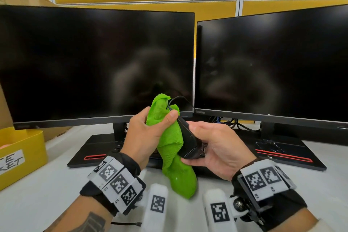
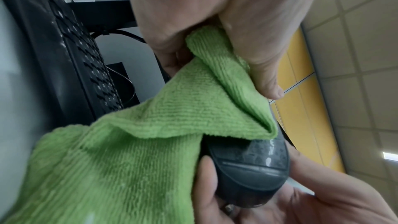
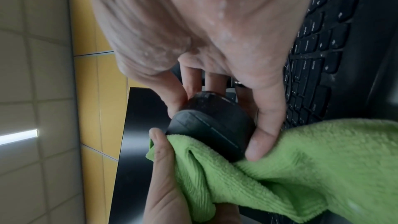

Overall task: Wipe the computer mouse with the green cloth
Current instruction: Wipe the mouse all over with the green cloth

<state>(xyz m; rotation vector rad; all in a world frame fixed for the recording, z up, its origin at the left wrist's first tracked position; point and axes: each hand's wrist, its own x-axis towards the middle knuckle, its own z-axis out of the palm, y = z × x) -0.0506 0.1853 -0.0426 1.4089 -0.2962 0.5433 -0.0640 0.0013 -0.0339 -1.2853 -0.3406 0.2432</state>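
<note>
A black wired computer mouse (image 1: 188, 141) is held in the air in front of the monitors, tilted on its side. My right hand (image 1: 212, 147) grips its rear end, thumb on top and fingers underneath. My left hand (image 1: 148, 133) grips the green cloth (image 1: 170, 145) and presses it against the mouse's front half, thumb on the cloth. The cloth's loose end hangs down toward the table. In the left wrist view the cloth (image 2: 150, 134) covers the mouse (image 2: 249, 168) from above. In the right wrist view the mouse (image 3: 211, 129) sits between my fingers with the cloth (image 3: 301, 168) beside it.
Two dark monitors (image 1: 94, 62) (image 1: 273, 66) stand behind the hands on a white table (image 1: 47, 194). A black keyboard (image 1: 116, 149) lies under the hands. A yellow box (image 1: 22, 152) sits at the left. The mouse cable (image 1: 178, 99) loops upward past the cloth.
</note>
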